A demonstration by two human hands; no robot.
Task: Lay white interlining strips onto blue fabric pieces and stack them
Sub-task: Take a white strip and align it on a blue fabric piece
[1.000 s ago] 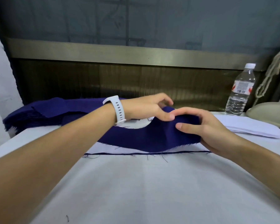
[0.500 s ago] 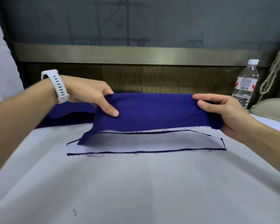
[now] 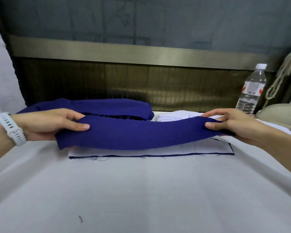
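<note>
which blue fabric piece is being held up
The long blue piece stretched between the left hand and the right hand; the blue pile behind it lies untouched.

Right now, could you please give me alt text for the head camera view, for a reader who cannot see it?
The left hand and right hand each pinch an end of a blue fabric piece, holding it sagging over a white interlining strip on the white table. A pile of blue fabric lies behind; a water bottle stands far right.
</note>
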